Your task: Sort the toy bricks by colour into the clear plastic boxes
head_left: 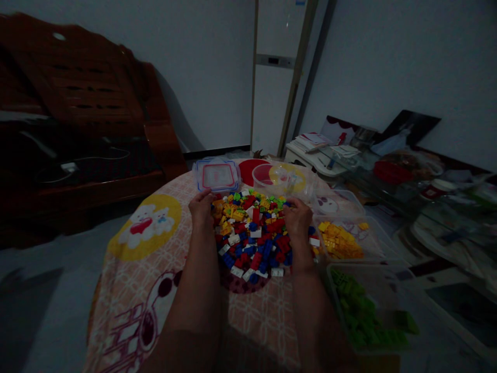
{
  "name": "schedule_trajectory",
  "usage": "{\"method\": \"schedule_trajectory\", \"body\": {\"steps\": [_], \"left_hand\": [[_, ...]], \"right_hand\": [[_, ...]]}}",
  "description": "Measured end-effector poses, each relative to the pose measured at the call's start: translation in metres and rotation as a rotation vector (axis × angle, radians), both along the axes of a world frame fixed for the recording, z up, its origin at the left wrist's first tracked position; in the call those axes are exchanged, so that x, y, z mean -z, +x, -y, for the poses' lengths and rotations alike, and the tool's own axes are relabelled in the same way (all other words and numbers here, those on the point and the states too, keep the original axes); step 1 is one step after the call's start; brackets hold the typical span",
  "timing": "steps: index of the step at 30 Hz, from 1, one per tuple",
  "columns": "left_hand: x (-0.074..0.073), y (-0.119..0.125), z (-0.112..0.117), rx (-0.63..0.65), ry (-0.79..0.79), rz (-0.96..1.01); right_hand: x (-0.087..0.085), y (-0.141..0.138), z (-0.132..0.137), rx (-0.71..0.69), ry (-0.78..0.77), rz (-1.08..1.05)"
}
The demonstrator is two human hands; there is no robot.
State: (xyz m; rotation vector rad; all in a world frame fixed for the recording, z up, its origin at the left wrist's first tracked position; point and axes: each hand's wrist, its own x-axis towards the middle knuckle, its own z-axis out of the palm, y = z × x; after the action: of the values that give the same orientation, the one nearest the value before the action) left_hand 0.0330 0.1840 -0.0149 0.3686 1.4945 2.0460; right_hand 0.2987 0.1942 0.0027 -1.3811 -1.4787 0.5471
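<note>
Mixed toy bricks [254, 235] piled on clothed worktop [176, 246], btwn hands. L hand [201, 208] at pile's L edge, R hand [298, 217] at R edge; fingers part-curled, can't tell if gripping. Yellow bricks [339, 241] in clear box [375, 243] to R, green bricks [355, 311] in nearer box [388, 292].

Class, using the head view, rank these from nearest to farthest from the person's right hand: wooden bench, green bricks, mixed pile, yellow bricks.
From the right hand:
1. Mixed pile: right beside it, mainly to its left.
2. Yellow bricks: just to its right.
3. Green bricks: right, closer to the wearer.
4. Wooden bench: far left.
</note>
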Motion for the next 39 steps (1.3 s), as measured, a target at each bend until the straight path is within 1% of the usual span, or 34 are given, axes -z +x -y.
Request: {"method": "schedule_trajectory", "body": {"steps": [3, 5, 6, 8, 11, 14, 16, 18, 20, 22, 25, 29, 34, 37, 39], "left_hand": [[0.001, -0.001, -0.001, 0.0, -0.016, -0.008], [0.002, -0.002, -0.001, 0.001, -0.02, -0.021], [0.002, -0.001, -0.001, 0.001, -0.023, -0.026], [0.001, -0.001, -0.002, -0.01, -0.032, -0.028], [-0.001, 0.001, -0.002, -0.026, -0.048, -0.014], [-0.003, 0.003, -0.001, -0.023, -0.052, -0.006], [-0.003, 0.003, -0.001, -0.027, -0.043, -0.001], [-0.003, 0.003, -0.001, -0.031, -0.034, 0.003], [-0.001, 0.002, -0.002, -0.024, -0.032, 0.003], [0.0, 0.001, -0.002, -0.015, -0.035, 0.002], [0.001, 0.0, -0.002, -0.009, -0.052, 0.001], [0.001, 0.0, -0.002, -0.017, -0.064, 0.006], [-0.001, 0.002, -0.002, -0.016, -0.046, -0.001], [-0.001, 0.003, -0.002, -0.01, -0.033, -0.001], [-0.002, 0.003, -0.002, -0.006, -0.04, -0.015]], "right_hand": [[0.008, 0.007, -0.009, 0.099, 0.014, -0.323], [0.011, 0.012, -0.014, 0.197, 0.062, -0.477], [0.012, 0.015, -0.016, 0.245, 0.093, -0.514], [0.013, 0.022, -0.019, 0.323, 0.142, -0.501], [0.015, 0.033, -0.022, 0.376, 0.155, -0.352], [0.014, 0.04, -0.021, 0.395, 0.111, -0.185], [0.011, 0.04, -0.018, 0.387, 0.067, -0.116], [0.005, 0.038, -0.013, 0.334, 0.003, -0.06], [-0.004, 0.035, -0.007, 0.261, -0.072, 0.044], [-0.014, 0.032, 0.001, 0.201, -0.124, 0.22], [-0.026, 0.028, 0.013, 0.146, -0.172, 0.499], [-0.031, 0.028, 0.023, 0.108, -0.256, 0.745], [-0.025, 0.036, 0.025, -0.008, -0.301, 0.913], [-0.02, 0.04, 0.021, -0.038, -0.306, 0.917], [-0.017, 0.041, 0.017, -0.039, -0.293, 0.867]]}}
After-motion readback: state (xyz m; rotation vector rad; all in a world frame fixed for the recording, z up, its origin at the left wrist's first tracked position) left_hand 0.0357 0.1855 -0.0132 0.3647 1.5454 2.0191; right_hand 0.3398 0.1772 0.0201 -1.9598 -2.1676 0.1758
